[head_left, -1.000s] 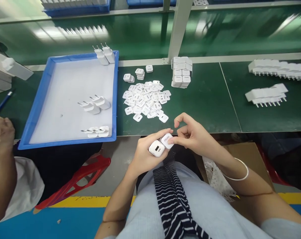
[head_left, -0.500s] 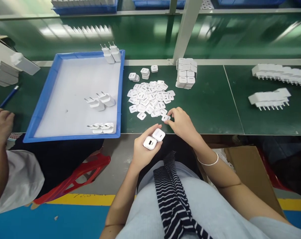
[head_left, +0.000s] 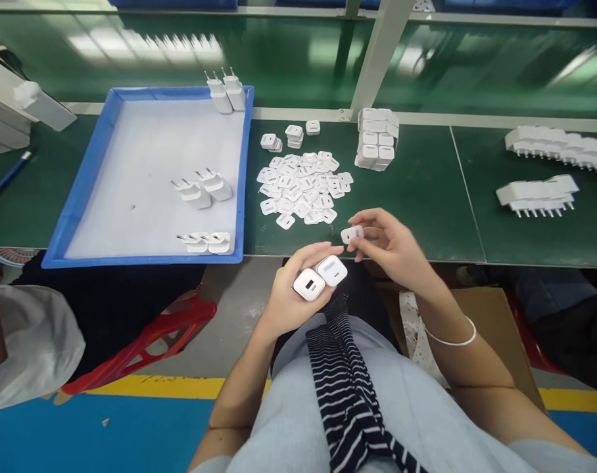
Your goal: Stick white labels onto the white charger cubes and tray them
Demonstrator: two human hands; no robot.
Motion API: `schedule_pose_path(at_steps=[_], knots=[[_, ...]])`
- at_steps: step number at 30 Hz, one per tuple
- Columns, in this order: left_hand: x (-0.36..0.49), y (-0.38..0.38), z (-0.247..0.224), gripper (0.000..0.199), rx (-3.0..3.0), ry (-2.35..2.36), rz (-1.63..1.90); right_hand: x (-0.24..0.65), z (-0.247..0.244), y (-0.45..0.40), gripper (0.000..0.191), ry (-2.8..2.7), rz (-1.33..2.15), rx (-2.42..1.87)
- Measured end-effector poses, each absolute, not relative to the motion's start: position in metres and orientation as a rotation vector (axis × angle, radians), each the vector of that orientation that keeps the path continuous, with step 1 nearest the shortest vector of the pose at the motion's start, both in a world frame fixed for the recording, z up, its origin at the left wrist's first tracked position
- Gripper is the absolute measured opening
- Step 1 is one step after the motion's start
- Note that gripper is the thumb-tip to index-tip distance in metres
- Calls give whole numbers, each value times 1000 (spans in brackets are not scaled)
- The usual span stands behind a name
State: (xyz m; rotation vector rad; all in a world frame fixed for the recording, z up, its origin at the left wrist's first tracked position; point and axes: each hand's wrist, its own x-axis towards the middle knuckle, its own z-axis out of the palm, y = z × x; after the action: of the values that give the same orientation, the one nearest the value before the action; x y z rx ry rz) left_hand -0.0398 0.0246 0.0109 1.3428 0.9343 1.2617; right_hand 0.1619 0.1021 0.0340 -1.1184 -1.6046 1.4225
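Observation:
Two white charger bodies lie side by side in my left hand (head_left: 291, 284), fingers wrapped round them and port ends up. The nearer charger (head_left: 309, 284) shows a dark USB slot and a smaller port; the other charger (head_left: 333, 270) has a face with one small slot. My right hand (head_left: 390, 246) pinches a small white cover plate (head_left: 352, 234) with a slot in it, just above the bench edge and apart from the chargers. Beyond my hands spreads a loose pile of similar cover plates (head_left: 298, 187), with small stacks of plates (head_left: 294, 135) behind it.
At left a blue tray (head_left: 150, 264) holds several plug chargers (head_left: 219, 187) along its right side. A block of white chargers (head_left: 376, 141) stands at the back, and chargers with pins (head_left: 538, 196) lie in rows at right. A co-worker's sleeve (head_left: 37, 335) shows at far left.
My right hand has lifted a cover plate from the pile's near edge and moved right with it. My left hand has shifted slightly right with both chargers. The co-worker's hand has left the view.

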Motion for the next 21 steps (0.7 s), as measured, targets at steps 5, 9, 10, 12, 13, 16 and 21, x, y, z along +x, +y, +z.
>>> schedule_pose_path(at_steps=[5,9,10,12,13,16,21], knots=[[-30,32,16,71,1268,834,1097,172,79,94,12,-1894,1100,-1019],[-24,36,22,77,1242,778,1009,170,99,94,18,-2085,1287,-838],[-23,36,25,77,1244,778,992,169,100,95,15,-2112,1355,-781],[-22,36,29,78,1248,772,964,168,99,98,12,-2154,1461,-681],[-21,35,31,78,1251,766,957,168,98,100,12,-2166,1499,-649],[-20,35,35,78,1275,766,950,167,95,102,13,-2170,1575,-612],[-18,35,33,72,1326,825,958,166,95,101,14,-2161,1590,-594]])
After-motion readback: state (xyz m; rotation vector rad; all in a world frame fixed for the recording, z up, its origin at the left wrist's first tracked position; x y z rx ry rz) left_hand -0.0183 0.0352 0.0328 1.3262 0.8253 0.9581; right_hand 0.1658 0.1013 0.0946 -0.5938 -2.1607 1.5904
